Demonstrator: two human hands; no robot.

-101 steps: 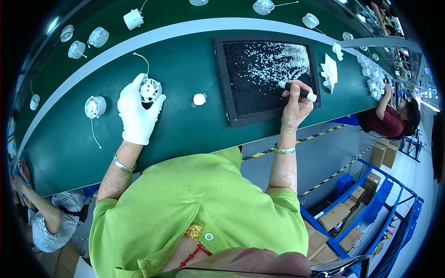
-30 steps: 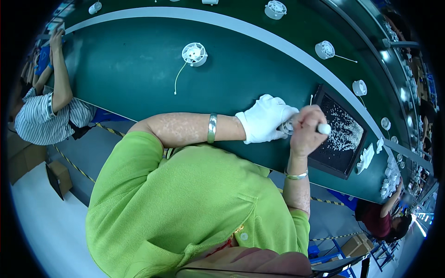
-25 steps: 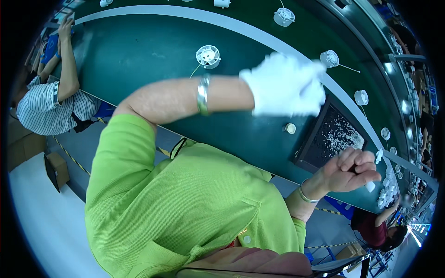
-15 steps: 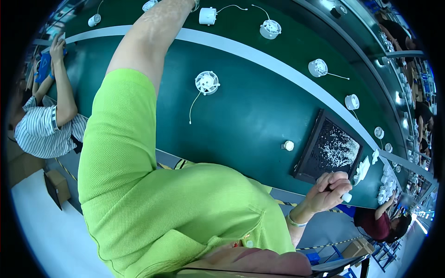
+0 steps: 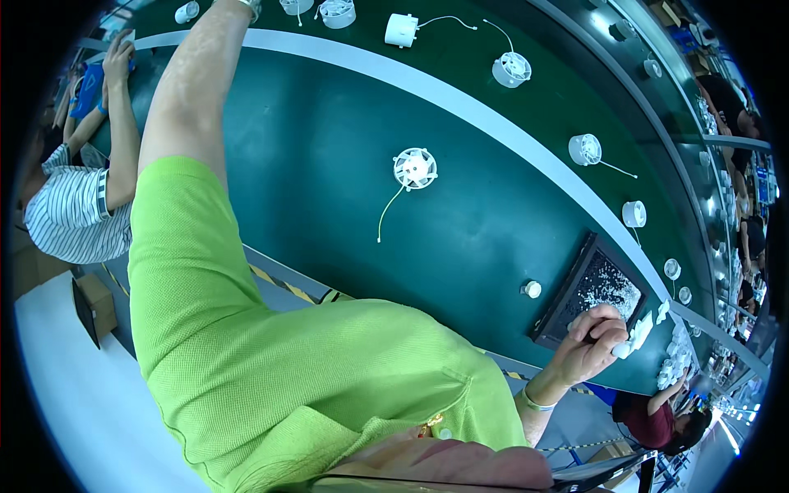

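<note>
My left arm, in a lime-green sleeve, stretches up to the far left; its hand is beyond the top edge, and only the banded wrist shows. At the lower right my right hand [image 5: 590, 343] is closed beside the near side of a black tray [image 5: 562, 287] of small white pieces. Its fingers are curled round something mostly hidden, with a white rounded end [image 5: 622, 351] by the thumb. A white fan [image 5: 415, 168] with a thin wire lies on the green table between my arms. A small whitish round part [image 5: 532, 289] sits left of the tray.
Beyond a pale curved strip [image 5: 460, 94], several white fan housings [image 5: 511, 70] with wires lie on a dark green surface. Crumpled white material [image 5: 641, 330] lies right of the tray. A person in a striped shirt [image 5: 78, 205] is at the left, another in dark red [image 5: 653, 419] at the lower right.
The view has swung, so the table things appear further right and lower. My left arm has moved leftward in the picture. My right hand stays closed near the tray.
</note>
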